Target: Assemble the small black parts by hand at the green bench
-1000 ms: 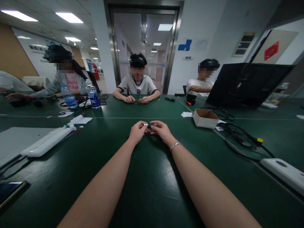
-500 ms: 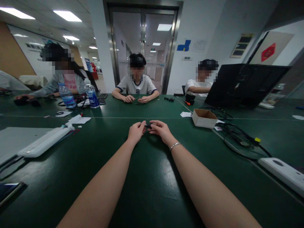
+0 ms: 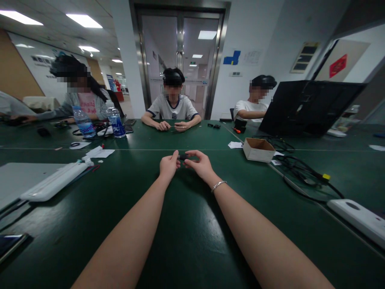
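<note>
Dark piece point(image 3: 183, 157), pinched in left hand point(image 3: 169, 165) and right hand point(image 3: 200, 163), short of worktop's far edge point(image 3: 210, 121); seemingly mid-handling, next needing steady grip.

Small dark object point(image 3: 183, 157) held in fingertips of left hand point(image 3: 169, 165) and right hand point(image 3: 200, 162), over green table point(image 3: 189, 228); kind too small to be told. Silver bracelet point(image 3: 218, 186) worn on right wrist. Open cardboard box point(image 3: 258, 155) set to right, loose black cables point(image 3: 300, 170) laid near it, white power strip point(image 3: 357, 217) placed closer in. Two bottles point(image 3: 116, 122) stood at left; phone point(image 3: 12, 245) cut off by left edge. Person point(image 3: 173, 110) seated opposite, forearms rested on table.
</note>
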The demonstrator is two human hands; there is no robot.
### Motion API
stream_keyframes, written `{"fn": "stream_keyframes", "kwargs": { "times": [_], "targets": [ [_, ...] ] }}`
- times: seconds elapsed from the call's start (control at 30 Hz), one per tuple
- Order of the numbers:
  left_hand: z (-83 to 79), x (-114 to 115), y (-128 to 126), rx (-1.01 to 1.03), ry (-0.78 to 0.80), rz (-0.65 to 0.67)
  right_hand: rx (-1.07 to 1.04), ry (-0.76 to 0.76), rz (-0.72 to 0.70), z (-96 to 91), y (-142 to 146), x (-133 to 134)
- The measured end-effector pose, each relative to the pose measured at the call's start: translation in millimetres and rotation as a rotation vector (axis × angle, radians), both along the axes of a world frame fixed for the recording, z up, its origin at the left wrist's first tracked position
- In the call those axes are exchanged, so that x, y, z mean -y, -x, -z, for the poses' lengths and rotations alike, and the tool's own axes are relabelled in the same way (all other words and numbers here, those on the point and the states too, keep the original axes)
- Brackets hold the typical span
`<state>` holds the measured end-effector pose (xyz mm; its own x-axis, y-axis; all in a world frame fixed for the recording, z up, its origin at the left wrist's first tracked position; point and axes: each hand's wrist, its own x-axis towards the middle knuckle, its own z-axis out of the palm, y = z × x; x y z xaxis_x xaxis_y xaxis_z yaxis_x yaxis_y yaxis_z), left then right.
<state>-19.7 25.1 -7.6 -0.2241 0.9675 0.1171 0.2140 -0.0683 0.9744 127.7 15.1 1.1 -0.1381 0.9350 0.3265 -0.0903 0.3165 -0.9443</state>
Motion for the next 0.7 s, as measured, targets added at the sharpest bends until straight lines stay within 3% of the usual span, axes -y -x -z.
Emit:
{"fn": "stream_keyframes", "kwargs": {
  "times": [0.13,0.4,0.7],
  "targets": [
    [1.3,-3.6,3.5,-0.001,0.017,0.009,0.031,-0.034,0.022,-1.1,2.3,0.7],
    [7.6,1.5,-1.0,-0.121,-0.124,0.166,-0.064,0.155,0.005,9.9,-7.3,-6.1],
    [4.6,3.3,-4.5,0.026,-0.116,0.231,-0.025,0.144,0.019,13.2,-5.6,-10.4]
  ]
}}
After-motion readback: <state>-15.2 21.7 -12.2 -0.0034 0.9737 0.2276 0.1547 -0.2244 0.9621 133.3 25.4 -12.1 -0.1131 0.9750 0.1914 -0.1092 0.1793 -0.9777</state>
